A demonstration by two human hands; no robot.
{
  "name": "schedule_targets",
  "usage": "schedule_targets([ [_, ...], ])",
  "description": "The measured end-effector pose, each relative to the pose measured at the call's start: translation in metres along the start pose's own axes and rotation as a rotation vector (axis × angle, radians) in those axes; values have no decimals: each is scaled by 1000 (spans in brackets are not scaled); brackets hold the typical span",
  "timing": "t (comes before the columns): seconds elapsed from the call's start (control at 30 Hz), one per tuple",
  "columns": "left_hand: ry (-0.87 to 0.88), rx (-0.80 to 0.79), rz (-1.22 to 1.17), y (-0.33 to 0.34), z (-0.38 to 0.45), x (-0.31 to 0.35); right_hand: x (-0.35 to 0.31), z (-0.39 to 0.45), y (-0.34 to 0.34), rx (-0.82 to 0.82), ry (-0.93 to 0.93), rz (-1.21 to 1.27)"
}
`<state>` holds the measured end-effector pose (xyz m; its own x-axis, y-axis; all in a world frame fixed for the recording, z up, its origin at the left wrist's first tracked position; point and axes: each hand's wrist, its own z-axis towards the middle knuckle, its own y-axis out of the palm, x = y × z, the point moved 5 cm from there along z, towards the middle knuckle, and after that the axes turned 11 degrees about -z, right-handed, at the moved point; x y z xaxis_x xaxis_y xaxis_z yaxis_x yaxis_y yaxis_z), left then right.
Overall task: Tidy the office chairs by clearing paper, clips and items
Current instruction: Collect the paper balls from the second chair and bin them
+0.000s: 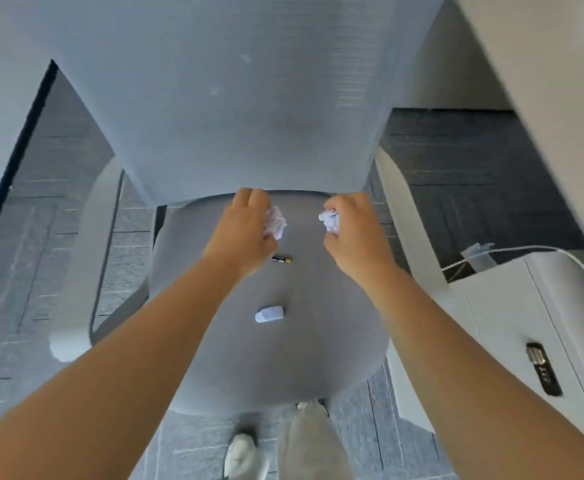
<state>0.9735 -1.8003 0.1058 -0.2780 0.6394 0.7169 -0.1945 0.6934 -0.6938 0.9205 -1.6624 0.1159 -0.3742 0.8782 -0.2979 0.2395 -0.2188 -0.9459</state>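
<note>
A grey office chair seat (pixel 318 341) fills the middle of the view, its tall mesh back (pixel 249 98) rising beyond. My left hand (pixel 245 230) is closed around a crumpled white paper ball (pixel 276 221) over the rear of the seat. My right hand (pixel 352 233) grips a second crumpled paper ball (pixel 330 220) close beside it. A small black battery with a gold end (pixel 281 260) lies on the seat just below my left hand. A pale blue-white cap-like item (pixel 269 314) lies nearer the seat's middle.
The chair's white armrests stand at the left (pixel 72 306) and right (pixel 404 237). A white cabinet with a lock plate (pixel 543 341) and a white cable (pixel 526 249) sit at the right. Grey carpet tiles (pixel 23 271) cover the floor; my shoes (pixel 242 455) are below the seat.
</note>
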Motion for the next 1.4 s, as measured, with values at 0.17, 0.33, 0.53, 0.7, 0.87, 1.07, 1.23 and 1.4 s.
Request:
schedule_targets([
  [0.17, 232, -151, 15, 4, -45, 62, 25, -76, -46, 78, 166, -19],
  [0.33, 415, -317, 33, 34, -89, 127, 66, -158, -89, 141, 362, -17],
  [0.53, 670, -452, 4, 85, -172, 217, 127, -284, -128, 265, 594, 22],
  [0.7, 813, -566, 4, 134, -264, 280, 171, -399, -142, 341, 729, 43],
  [0.87, 904, -670, -1, 188, -376, 332, 221, -534, -136, 371, 924, 60],
  [1.07, 999, -816, 5, 253, -471, 378, 272, -649, -125, 381, 1128, 86],
  [1.23, 1041, -902, 49, 309, -507, 409, 323, -696, -118, 376, 1234, 148],
  [1.4, 1049, -947, 134, 381, -497, 450, 396, -699, -114, 359, 1297, 197],
])
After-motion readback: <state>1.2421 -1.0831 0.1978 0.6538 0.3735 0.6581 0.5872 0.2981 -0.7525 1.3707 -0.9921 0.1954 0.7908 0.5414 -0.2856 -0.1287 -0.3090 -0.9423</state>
